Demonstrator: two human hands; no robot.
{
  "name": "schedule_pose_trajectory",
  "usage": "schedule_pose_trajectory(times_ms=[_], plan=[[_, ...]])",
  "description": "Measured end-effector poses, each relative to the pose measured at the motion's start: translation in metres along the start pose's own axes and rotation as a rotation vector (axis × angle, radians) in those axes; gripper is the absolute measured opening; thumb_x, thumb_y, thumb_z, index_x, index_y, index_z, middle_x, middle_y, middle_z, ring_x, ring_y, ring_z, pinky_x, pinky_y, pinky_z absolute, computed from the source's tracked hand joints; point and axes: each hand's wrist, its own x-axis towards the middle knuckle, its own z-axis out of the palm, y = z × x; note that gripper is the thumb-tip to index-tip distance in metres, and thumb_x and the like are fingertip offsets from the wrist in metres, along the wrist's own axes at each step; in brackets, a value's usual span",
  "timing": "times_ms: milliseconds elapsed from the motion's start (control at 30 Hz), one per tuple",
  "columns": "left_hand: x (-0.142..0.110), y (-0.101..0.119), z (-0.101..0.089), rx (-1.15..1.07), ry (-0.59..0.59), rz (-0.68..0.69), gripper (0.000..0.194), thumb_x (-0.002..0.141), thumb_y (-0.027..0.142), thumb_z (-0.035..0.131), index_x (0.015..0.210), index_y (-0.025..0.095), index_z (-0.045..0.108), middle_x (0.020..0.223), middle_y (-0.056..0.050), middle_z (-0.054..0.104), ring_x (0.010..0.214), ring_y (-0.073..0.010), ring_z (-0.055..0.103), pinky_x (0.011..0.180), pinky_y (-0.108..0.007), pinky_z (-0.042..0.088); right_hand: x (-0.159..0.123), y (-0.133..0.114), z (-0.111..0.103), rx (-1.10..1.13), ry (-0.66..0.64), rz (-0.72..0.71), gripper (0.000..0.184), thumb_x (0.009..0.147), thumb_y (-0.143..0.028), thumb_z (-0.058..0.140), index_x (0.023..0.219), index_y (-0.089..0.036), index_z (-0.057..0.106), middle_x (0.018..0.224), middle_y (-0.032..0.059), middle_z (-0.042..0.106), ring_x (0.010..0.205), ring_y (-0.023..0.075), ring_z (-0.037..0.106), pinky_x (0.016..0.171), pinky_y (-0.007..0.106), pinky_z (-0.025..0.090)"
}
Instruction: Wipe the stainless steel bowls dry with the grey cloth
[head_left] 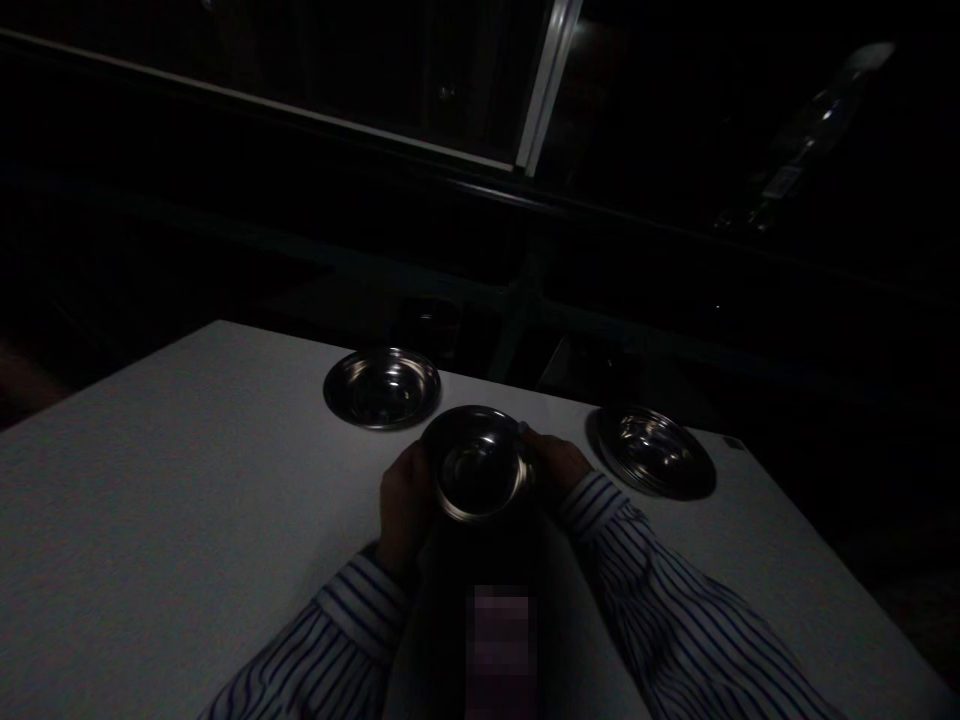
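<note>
Between my two hands is a shiny metal bowl (480, 470), held by its sides over the white table. My left hand (405, 500) is closed on its left side. On the right rim, my right hand (553, 462) grips with the thumb on top; its other fingers are hidden. Behind and to the left lies a wide metal dish (382, 388). To the right of my right hand rests a stack of similar metal dishes (656, 452); how many is hard to tell in the dim light.
The white table (225, 480) ends just behind the dishes. Beyond its far edge are dark shapes and a pale window frame (544, 90). A clear bottle (814, 130) stands at the upper right. A blurred, skin-toned shape (26, 380) shows at the left edge.
</note>
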Motion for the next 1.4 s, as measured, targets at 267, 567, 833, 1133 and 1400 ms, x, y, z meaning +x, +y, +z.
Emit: schedule_pose_trajectory(times_ms=[267, 567, 833, 1133, 1400], plan=[[0.002, 0.006, -0.003, -0.077, -0.115, 0.018, 0.035, 0.085, 0.037, 0.040, 0.093, 0.015, 0.066, 0.088, -0.007, 0.072, 0.080, -0.0204, 0.064, 0.068, -0.029, 0.048, 0.014, 0.011, -0.003, -0.008, -0.112, -0.066, 0.041, 0.090, -0.020, 0.040, 0.131, -0.015, 0.048, 0.123, 0.0110, 0.059, 0.109, 0.0190, 0.058, 0.091, 0.028, 0.044], [0.002, 0.005, -0.005, -0.060, -0.110, 0.040, 0.040, 0.085, 0.043, 0.039, 0.097, 0.014, 0.065, 0.093, -0.010, 0.071, 0.082, -0.0226, 0.064, 0.072, -0.033, 0.048, 0.093, -0.019, 0.006, -0.021, -0.162, -0.280, 0.041, 0.087, -0.019, 0.044, 0.126, -0.021, 0.052, 0.131, 0.0047, 0.053, 0.122, 0.0186, 0.048, 0.101, 0.032, 0.037], [0.001, 0.001, -0.002, 0.108, -0.053, 0.025, 0.039, 0.087, 0.038, 0.035, 0.095, 0.015, 0.065, 0.089, -0.010, 0.071, 0.078, -0.0215, 0.064, 0.067, -0.031, 0.046, 0.061, 0.001, -0.003, 0.022, -0.144, -0.163, 0.040, 0.088, -0.019, 0.043, 0.127, -0.021, 0.052, 0.127, 0.0053, 0.056, 0.114, 0.0193, 0.055, 0.096, 0.031, 0.042], [0.000, 0.002, -0.002, 0.091, -0.066, 0.008, 0.039, 0.086, 0.040, 0.035, 0.092, 0.016, 0.065, 0.081, -0.007, 0.071, 0.070, -0.0191, 0.062, 0.062, -0.029, 0.045, -0.034, 0.003, -0.006, 0.084, -0.057, 0.135, 0.038, 0.095, -0.029, 0.030, 0.121, -0.022, 0.056, 0.100, 0.0049, 0.070, 0.090, 0.0192, 0.067, 0.073, 0.025, 0.049], [0.001, 0.007, -0.006, 0.071, -0.140, 0.070, 0.037, 0.085, 0.040, 0.037, 0.090, 0.015, 0.064, 0.080, -0.006, 0.071, 0.068, -0.0179, 0.062, 0.062, -0.028, 0.045, 0.028, 0.005, -0.010, 0.042, -0.126, -0.003, 0.036, 0.091, -0.024, 0.039, 0.122, -0.021, 0.057, 0.108, 0.0077, 0.067, 0.100, 0.0210, 0.063, 0.084, 0.030, 0.047]])
